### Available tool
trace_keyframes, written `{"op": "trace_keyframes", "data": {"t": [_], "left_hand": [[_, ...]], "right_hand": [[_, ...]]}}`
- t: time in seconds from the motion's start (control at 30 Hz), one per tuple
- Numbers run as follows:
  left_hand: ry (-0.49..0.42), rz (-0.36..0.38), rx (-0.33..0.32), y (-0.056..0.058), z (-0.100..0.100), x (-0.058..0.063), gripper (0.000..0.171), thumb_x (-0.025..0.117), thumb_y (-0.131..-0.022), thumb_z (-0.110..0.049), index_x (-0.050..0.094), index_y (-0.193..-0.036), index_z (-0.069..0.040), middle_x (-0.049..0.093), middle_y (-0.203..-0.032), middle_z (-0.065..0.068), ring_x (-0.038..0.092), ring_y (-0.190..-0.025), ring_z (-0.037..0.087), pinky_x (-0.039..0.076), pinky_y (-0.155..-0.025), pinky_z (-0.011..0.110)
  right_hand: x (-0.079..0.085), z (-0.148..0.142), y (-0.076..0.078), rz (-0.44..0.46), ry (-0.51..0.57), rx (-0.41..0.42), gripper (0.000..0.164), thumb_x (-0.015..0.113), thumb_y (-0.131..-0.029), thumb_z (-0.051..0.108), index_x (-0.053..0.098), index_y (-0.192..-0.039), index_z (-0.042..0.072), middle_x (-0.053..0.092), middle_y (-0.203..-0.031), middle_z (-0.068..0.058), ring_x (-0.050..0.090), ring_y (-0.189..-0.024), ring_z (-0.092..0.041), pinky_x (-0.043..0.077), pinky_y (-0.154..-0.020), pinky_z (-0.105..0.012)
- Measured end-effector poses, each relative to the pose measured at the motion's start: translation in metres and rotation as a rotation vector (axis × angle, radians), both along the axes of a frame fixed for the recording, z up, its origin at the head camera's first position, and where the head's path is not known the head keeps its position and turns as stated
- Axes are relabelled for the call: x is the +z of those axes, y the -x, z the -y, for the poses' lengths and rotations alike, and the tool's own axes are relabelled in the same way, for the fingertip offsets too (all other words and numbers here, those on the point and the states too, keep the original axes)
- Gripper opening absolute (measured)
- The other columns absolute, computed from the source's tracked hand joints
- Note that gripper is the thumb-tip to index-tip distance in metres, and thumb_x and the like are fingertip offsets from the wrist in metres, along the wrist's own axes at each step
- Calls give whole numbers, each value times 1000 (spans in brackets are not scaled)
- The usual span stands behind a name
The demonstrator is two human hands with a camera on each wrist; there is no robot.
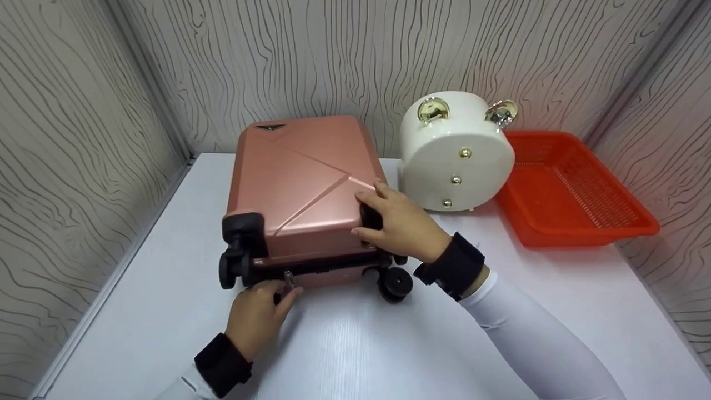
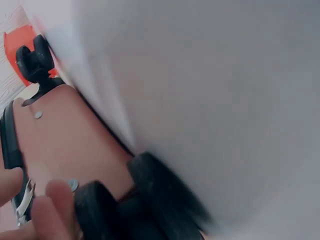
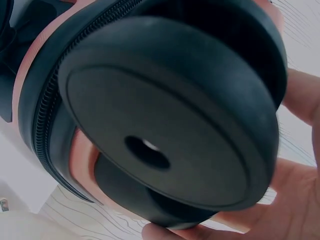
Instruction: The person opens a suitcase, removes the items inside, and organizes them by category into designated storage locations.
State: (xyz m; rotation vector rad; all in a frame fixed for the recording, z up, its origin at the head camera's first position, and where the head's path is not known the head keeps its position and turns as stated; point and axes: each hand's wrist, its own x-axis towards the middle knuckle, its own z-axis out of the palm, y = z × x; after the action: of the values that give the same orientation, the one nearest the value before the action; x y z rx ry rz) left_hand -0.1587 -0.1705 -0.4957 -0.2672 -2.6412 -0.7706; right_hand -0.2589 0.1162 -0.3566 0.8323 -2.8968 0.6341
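A rose-pink hard-shell suitcase lies flat, its wheeled end facing me. My left hand is at the zipped seam of that end, beside the left wheels. Its thumb and fingers pinch a metal zipper pull, also seen close to the fingers in the left wrist view. My right hand grips the suitcase's near right corner, fingers and thumb spread around the black corner guard. A large black wheel fills the right wrist view, with the zipper teeth beside it.
A white round case with gold studs and gold ear-like fittings stands right of the suitcase. Farther right sits an orange-red plastic basket. Wood-grain patterned walls close in the white table at the back and sides.
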Motion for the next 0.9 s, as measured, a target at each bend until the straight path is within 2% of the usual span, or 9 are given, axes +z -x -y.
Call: {"op": "trace_keyframes", "data": {"t": [0.13,0.33,0.5,0.57,0.73,0.9], "left_hand": [[-27,6,7,4,-2,-1,20,82,-98,-26,76,-84,-13,71,-76,-4,62,-64,5,52,-59,30],[-2,8,14,3,-5,3,25,73,-103,-13,66,-79,-11,60,-70,-1,54,-60,13,46,-56,34],[33,-95,-3,-5,-5,3,19,70,-100,-5,70,-82,-6,70,-76,7,70,-65,27,55,-59,45],[45,-128,-15,-7,-3,4,19,70,-100,-3,71,-81,-5,72,-77,8,73,-66,30,57,-59,46],[69,-179,-22,-11,2,7,27,72,-98,-1,64,-73,-9,68,-68,5,67,-57,24,53,-51,42],[89,-212,4,-13,10,8,31,73,-95,-2,61,-68,-12,62,-58,4,58,-48,20,46,-45,42]], "right_hand": [[-2,0,0,-15,4,4,81,81,-97,49,51,-163,12,37,-168,-35,46,-152,-53,44,-121,-64],[-3,-1,1,-25,9,10,81,81,-96,49,52,-161,10,38,-167,-36,48,-150,-53,45,-120,-63],[-2,-1,2,-19,2,16,81,80,-97,50,52,-162,10,37,-168,-36,47,-151,-53,45,-120,-63],[-2,-1,1,-23,-5,16,81,79,-97,50,52,-162,10,36,-168,-36,47,-150,-53,45,-120,-63],[-3,-3,0,-31,-27,12,79,77,-99,50,50,-163,11,35,-168,-36,48,-150,-54,45,-119,-65],[-5,-2,0,-38,-35,30,75,75,-102,48,51,-162,10,35,-168,-37,47,-150,-54,43,-120,-66]]}}
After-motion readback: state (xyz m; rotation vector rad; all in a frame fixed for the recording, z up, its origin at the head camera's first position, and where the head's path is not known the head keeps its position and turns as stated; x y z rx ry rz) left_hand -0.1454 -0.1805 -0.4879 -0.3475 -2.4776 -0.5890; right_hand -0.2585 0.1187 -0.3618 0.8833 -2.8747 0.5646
